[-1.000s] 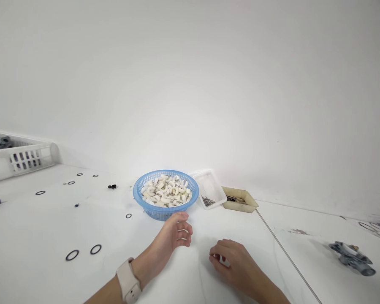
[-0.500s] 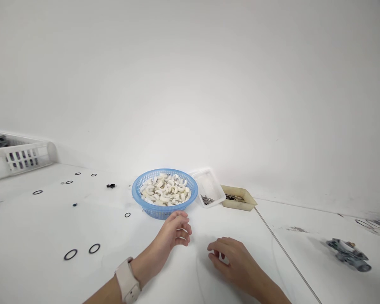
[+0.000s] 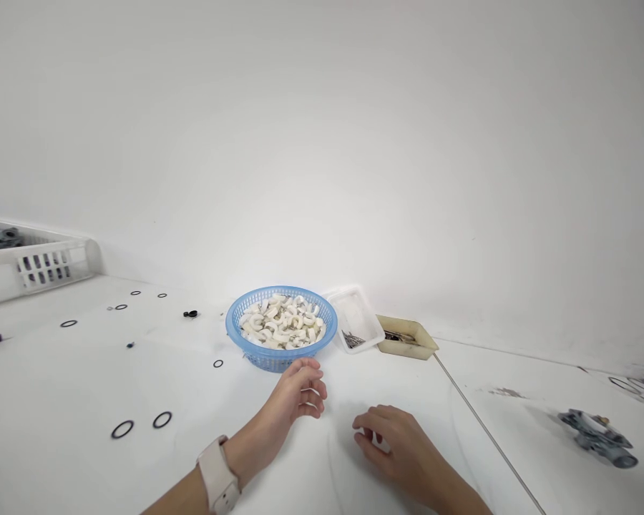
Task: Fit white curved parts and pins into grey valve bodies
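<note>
My left hand point(image 3: 296, 400), with a pale watch band point(image 3: 218, 475) on its wrist, rests at the near side of a blue basket point(image 3: 236, 342). Its fingers are loosely curved and apart, and nothing shows in them. White C-shaped pieces point(image 3: 282, 322) fill the basket. My right hand point(image 3: 389, 436) hovers over or lies on the white table point(image 3: 279, 479), a little to the right. Its fingers bend softly with a gap to the thumb, and I see nothing held. The two palms face each other with bare tabletop between them.
Behind are a white tray point(image 3: 373, 330) with metal pins and a beige bin point(image 3: 416, 350). A thin rod point(image 3: 486, 429) runs right. A grey metal part point(image 3: 595, 436) sits far right. Black rings point(image 3: 122, 429) lie left, near a white crate point(image 3: 86, 261).
The view has swung slightly left, so the table things appear a little further right. Both hands keep nearly the same pose.
</note>
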A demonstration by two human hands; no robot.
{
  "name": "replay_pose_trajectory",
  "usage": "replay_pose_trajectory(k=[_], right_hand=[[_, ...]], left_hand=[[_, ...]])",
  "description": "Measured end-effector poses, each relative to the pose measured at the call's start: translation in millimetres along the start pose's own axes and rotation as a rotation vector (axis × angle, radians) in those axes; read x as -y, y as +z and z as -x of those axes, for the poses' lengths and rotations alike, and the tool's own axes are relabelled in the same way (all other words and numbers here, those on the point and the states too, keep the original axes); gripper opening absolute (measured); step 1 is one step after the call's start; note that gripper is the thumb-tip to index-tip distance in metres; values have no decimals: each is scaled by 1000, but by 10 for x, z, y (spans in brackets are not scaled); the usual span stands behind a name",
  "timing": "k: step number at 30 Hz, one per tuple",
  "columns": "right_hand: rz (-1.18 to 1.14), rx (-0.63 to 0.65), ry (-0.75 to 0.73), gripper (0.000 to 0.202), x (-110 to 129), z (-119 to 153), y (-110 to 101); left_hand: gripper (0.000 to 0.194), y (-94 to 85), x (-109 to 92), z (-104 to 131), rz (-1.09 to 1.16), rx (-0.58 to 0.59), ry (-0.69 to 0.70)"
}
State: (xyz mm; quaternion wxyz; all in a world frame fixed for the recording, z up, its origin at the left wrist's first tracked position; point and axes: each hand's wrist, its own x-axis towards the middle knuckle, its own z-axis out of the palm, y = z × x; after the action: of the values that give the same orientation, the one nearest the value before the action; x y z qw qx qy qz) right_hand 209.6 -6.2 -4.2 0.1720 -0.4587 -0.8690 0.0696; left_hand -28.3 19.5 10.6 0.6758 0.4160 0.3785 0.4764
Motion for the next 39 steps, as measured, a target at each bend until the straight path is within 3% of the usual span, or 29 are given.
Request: replay_pose_trajectory(k=[39], right_hand=[[-35, 11, -6, 27, -29, -16, 34]], left_hand=[[40, -9, 61, -12, 9, 72, 1]])
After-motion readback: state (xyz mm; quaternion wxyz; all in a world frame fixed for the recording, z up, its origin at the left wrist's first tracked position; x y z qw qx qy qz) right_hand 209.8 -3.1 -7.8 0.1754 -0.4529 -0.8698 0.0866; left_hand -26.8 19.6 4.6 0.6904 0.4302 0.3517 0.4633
